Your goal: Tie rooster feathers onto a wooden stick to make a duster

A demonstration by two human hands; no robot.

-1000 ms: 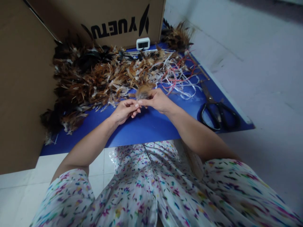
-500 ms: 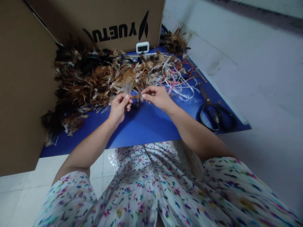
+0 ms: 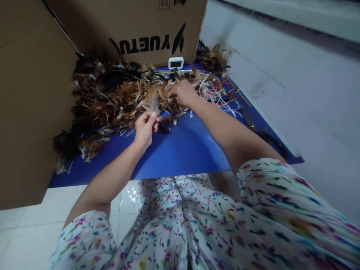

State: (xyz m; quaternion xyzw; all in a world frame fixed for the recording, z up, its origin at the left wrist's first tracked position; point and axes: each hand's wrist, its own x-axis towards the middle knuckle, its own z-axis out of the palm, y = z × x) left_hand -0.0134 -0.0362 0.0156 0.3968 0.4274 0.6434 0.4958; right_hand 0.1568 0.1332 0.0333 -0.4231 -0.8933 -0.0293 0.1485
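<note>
My left hand (image 3: 146, 125) pinches a small feather (image 3: 153, 102), light brown with a grey downy base, upright between thumb and fingers over the near edge of the feather pile. Spread across the blue tabletop (image 3: 180, 153) is a long heap of brown and black feathers (image 3: 118, 90). My right hand (image 3: 183, 93) reaches into the right part of that heap, fingers pointing down and mostly hidden among the feathers. Whether it grips anything cannot be seen. White and red ribbons (image 3: 215, 93) lie tangled just right of it.
Scissors (image 3: 254, 127) with black handles lie at the right, partly behind my right arm. A small white digital timer (image 3: 176, 63) stands before a cardboard box (image 3: 146, 22). Another cardboard panel (image 3: 25, 112) rises at the left. A feather bunch (image 3: 215, 60) sits at the far right corner.
My right hand has moved from beside my left hand forward into the feather heap. My left hand keeps its pinch on the feather. The view has shifted slightly.
</note>
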